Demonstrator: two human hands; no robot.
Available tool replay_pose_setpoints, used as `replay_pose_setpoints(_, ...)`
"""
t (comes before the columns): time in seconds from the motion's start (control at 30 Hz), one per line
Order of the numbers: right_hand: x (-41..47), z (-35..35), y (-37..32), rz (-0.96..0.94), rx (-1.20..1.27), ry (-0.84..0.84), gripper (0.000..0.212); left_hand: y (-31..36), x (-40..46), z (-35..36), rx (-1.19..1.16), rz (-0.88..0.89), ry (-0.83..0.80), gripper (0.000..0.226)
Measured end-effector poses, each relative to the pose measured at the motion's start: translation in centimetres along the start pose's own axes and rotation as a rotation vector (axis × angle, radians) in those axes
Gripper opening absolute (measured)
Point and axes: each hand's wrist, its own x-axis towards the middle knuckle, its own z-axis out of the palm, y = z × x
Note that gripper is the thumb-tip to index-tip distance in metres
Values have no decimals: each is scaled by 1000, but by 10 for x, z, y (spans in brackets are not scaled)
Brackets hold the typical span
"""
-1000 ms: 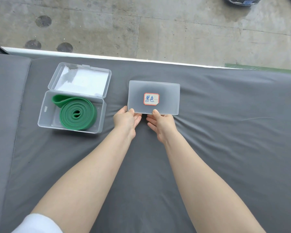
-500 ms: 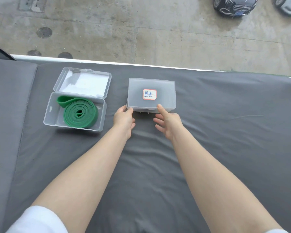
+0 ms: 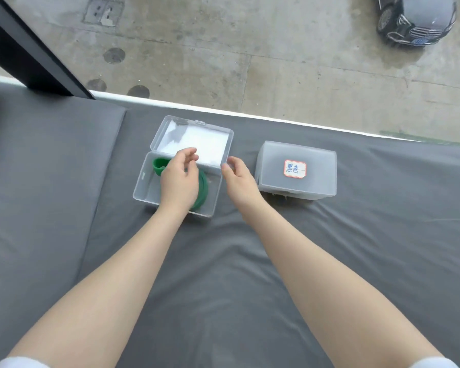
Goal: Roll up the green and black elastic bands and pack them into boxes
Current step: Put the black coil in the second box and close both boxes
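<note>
An open clear plastic box [image 3: 146, 187] lies on the grey cushion, its lid [image 3: 194, 140] folded back flat. Inside it sits the rolled green band [image 3: 160, 164], mostly hidden under my left hand [image 3: 179, 177], which hovers over the box with fingers apart and holds nothing. My right hand [image 3: 238, 177] is at the box's right rim, fingers loosely curled, empty. To the right stands a closed frosted box [image 3: 298, 171] with a red-framed label on its top. No black band shows; the closed box's contents are hidden.
The grey cushion [image 3: 223, 274] has a seam at the left. Its far edge meets a white ledge [image 3: 250, 115], with a concrete yard far below. A dark frame bar [image 3: 32, 57] crosses the top left. A parked car [image 3: 414, 19] is at top right.
Both hands let go of the labelled frosted box, now closed, and moved left to the open box with the green band. The camera view shifted left too.
</note>
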Motion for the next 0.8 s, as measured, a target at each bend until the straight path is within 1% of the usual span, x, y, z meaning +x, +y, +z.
replay_pose_setpoints(0.07, 22, 25, -4, 17, -61, 54, 42, -14, 18, -25, 184, 44, 19, 39)
replay_pose_setpoints(0.1, 33, 33, -5, 68, -86, 81, 47, -22, 27, -34, 274, 35, 2, 42)
replay_pose_setpoints(0.17, 50, 43, -6, 193, -90, 121, 50, -37, 42, -47, 402, -71, -54, 47)
replay_pose_setpoints(0.2, 56, 46, -8, 246, -53, 134, 46, -41, 47, -52, 404, -158, -86, 50)
replay_pose_setpoints(0.27, 67, 45, -8, 287, 92, 180, 35, -47, 51, -59, 288, -310, -144, 55)
replay_pose_setpoints(0.3, 70, 45, -9, 270, 175, 202, 28, -49, 51, -60, 207, -352, -163, 56)
replay_pose_setpoints(0.37, 74, 45, -7, 221, 358, 245, 17, -53, 49, -62, 34, -374, -166, 57)
replay_pose_setpoints(0.43, 71, 40, -9, 170, 573, 231, 20, -55, 48, -67, -242, -449, -149, 61)
replay_pose_setpoints(0.5, 61, 28, -12, 96, 762, 140, 28, -57, 48, -78, -542, -548, -179, 72)
replay_pose_setpoints(0.53, 53, 22, -14, 65, 817, 87, 28, -60, 48, -85, -653, -577, -201, 80)
replay_pose_setpoints(0.57, 46, 18, -14, 54, 783, 45, 30, -64, 49, -92, -716, -596, -225, 86)
replay_pose_setpoints(0.6, 38, 18, -14, 64, 666, 25, 29, -68, 48, -97, -733, -614, -249, 90)
replay_pose_setpoints(0.63, 30, 19, -14, 78, 488, 26, 26, -70, 47, -100, -711, -641, -267, 91)
replay_pose_setpoints(0.67, 23, 22, -10, 77, 292, 57, 23, -71, 45, -102, -652, -667, -273, 88)
replay_pose_setpoints(0.7, 17, 27, -5, 49, 105, 101, 24, -69, 40, -103, -572, -679, -279, 80)
replay_pose_setpoints(0.73, 10, 33, 1, 13, -50, 139, 35, -67, 33, -101, -479, -669, -289, 68)
replay_pose_setpoints(0.77, 4, 38, 7, 15, -139, 160, 50, -67, 26, -99, -388, -636, -295, 55)
replay_pose_setpoints(0.8, -2, 43, 15, 69, -165, 163, 64, -67, 18, -94, -317, -588, -277, 43)
